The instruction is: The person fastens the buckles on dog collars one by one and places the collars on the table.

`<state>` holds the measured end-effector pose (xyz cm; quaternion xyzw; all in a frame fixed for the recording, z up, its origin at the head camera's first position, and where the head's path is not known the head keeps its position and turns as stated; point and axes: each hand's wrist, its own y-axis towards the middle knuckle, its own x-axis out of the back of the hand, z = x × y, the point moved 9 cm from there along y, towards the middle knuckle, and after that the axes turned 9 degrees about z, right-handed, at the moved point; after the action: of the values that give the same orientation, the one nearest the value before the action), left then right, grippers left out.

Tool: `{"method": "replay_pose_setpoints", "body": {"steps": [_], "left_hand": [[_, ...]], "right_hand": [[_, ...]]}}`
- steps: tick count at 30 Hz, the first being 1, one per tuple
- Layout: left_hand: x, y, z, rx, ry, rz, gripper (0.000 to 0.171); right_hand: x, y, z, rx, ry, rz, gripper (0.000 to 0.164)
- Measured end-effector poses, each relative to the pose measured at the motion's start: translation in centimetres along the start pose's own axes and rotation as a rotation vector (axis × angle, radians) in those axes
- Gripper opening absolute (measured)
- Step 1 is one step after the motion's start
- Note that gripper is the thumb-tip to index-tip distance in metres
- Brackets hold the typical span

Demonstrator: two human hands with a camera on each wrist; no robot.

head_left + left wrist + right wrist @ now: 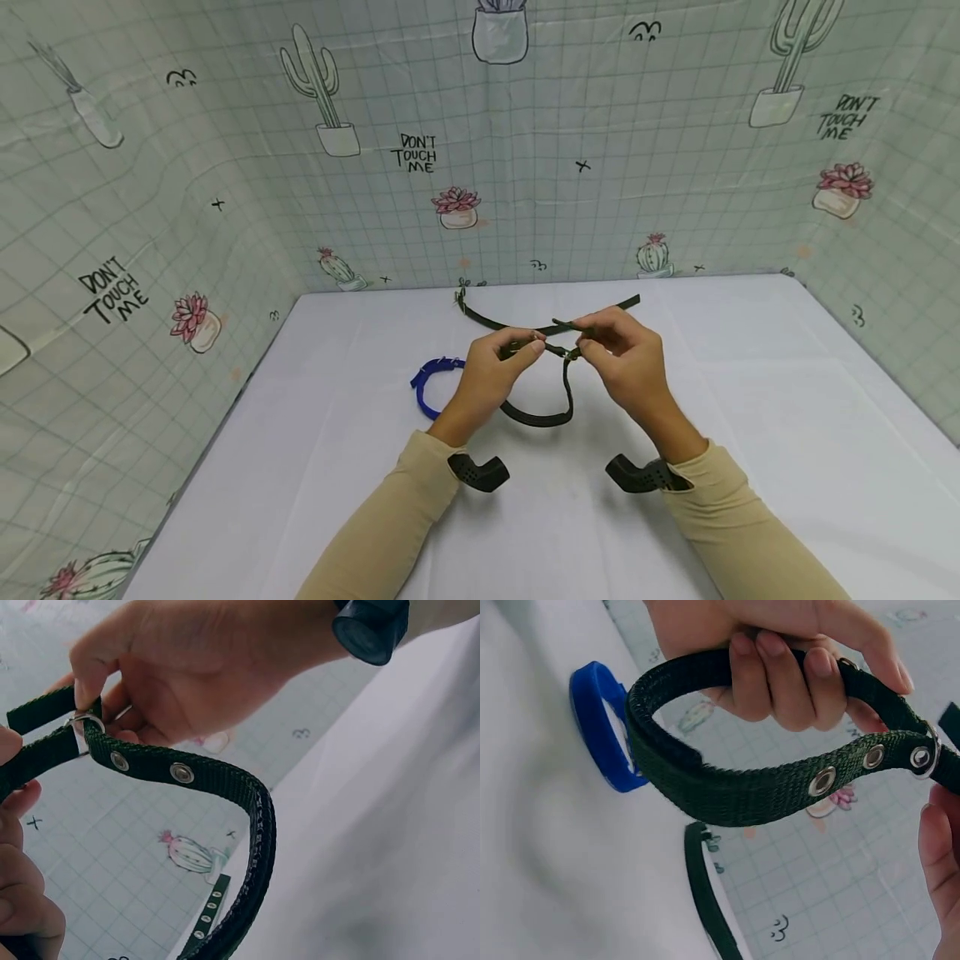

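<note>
Two tan sleeves (pixel 382 525) angle inward. The left hand (pixel 491 367) curls its fingers round a dark green collar (pixel 536 419), looped between both hands; the right hand (pixel 633 362) pinches its tail beside a metal ring (pixel 81 739), fingertips partly hidden. A blue collar (pixel 422 392) lies by the left wrist, another green strap (pixel 483 320) beyond.

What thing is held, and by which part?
A dark green collar: the left fingers grip its band; the right fingers pinch its free end beside the metal ring.
</note>
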<state>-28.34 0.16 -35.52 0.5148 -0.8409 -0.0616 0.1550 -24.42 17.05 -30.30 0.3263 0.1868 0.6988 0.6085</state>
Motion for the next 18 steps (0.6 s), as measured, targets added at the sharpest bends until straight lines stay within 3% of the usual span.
{"method": "replay_pose_setpoints", "body": {"steps": [6,12,15,18], "left_hand": [[0.0,-0.1,-0.9,-0.050,0.036,0.010,0.029],[0.0,-0.1,-1.5,-0.068,0.081,0.012,0.032],[0.0,-0.1,-1.7,-0.069,0.089,0.019,0.033],[-0.2,-0.2,-1.9,-0.071,0.084,0.028,0.034]], "right_hand": [[0.2,0.0,-0.1,0.082,-0.028,0.033,0.030],[-0.4,0.6,3.3,0.183,-0.164,0.067,0.030],[-0.8,0.8,4.8,0.185,-0.184,0.083,0.027],[-1.0,0.8,4.9,0.159,-0.182,0.095,0.025]]}}
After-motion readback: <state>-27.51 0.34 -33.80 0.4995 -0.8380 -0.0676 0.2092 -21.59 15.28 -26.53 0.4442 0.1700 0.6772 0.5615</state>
